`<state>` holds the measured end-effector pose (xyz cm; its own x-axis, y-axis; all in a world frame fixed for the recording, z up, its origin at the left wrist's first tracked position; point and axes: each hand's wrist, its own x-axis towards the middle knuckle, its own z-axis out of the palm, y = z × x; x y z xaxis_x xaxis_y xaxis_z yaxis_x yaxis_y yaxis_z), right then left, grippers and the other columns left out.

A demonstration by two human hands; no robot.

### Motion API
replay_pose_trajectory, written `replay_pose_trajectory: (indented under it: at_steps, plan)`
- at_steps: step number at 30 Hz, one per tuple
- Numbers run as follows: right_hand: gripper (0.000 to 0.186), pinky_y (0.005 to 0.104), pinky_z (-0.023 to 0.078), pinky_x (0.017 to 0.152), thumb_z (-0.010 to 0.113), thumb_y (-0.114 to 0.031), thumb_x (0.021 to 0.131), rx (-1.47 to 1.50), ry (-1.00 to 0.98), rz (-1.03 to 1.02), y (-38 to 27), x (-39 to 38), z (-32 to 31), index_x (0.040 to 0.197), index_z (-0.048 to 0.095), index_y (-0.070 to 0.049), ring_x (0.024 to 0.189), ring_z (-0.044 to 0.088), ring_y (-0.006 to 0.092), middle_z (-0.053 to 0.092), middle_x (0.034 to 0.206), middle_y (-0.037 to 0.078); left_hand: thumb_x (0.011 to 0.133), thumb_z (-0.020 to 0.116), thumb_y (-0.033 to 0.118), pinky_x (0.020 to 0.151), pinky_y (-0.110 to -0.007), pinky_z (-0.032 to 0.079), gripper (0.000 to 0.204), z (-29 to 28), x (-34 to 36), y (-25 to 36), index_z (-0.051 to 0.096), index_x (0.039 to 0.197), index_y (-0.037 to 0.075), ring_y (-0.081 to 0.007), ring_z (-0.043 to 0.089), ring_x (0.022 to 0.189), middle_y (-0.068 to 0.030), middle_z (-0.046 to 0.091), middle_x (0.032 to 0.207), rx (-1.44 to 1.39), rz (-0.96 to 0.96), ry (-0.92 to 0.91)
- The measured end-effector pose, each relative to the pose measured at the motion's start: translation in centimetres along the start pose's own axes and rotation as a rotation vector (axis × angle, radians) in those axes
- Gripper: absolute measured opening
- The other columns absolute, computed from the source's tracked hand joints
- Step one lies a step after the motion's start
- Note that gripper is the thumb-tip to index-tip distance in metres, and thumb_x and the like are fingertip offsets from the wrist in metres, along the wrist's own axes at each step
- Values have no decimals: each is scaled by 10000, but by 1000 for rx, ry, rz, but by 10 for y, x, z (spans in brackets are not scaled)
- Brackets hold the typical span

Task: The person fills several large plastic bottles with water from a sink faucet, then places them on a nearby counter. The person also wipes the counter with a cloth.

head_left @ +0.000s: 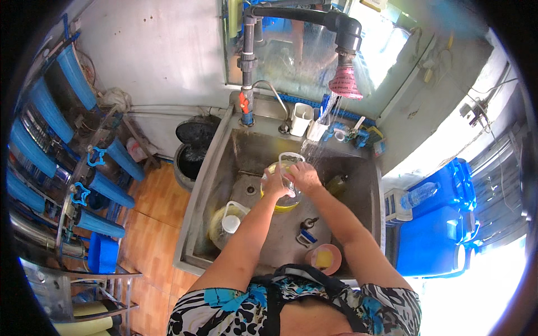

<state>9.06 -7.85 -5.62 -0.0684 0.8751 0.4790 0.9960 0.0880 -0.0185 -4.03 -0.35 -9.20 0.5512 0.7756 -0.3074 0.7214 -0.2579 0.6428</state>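
Observation:
Both my hands are over the steel sink [193, 235], at a clear round water jug [286, 208] with a yellowish tint and a white loop handle. My left hand [274, 185] is closed near its top, from the left side. From the right, my right hand [304, 176] has its fingers curled at the top beside the handle. The jug's neck is mostly hidden by my fingers. A second round jug [214, 228] with a white cap and handle lies at the sink's left side.
Water falls from a pink-wrapped shower head [346, 84] behind the jug. A blue-and-white brush [306, 238] and a pink bowl [324, 259] with something yellow are in the near sink. White holders [301, 119] line the back ledge. Blue containers [428, 241] stand at right.

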Motion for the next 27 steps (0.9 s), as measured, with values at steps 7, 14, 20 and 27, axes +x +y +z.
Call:
replay_pose_trajectory:
  at_steps: [7,14,20,27]
  plan:
    - [350,541,465,862,775,-222,749,393,316,312,-35,-17,44,1000,613,-41,1039,538,461,536,1206,274,646,851,316,1109,-596,284,1148,36,16,-20,128,1538,313,-570,202,1387,-275,133,1555,-172,-59,220]
    - [303,475,499,761,782,-212,737,388,345,415,-17,24,-9,868,595,-12,883,610,390,607,909,179,882,646,365,1140,-406,274,886,43,-14,-44,155,1525,3,-292,336,1398,-198,248,1552,-1336,-123,446]
    - [616,428,505,710,868,-275,696,453,595,406,-13,90,-136,1058,422,-52,784,634,393,610,892,191,900,384,725,1117,-408,295,957,55,-54,-39,160,1535,45,-310,336,1397,-193,275,1544,-1819,-274,235]
    - [476,372,508,669,840,-231,742,398,641,342,-7,112,-199,1035,522,-34,695,646,265,651,829,137,781,273,891,983,-486,394,1079,64,-44,-47,451,1389,17,-358,517,1174,-213,509,1365,-1900,-464,-137]
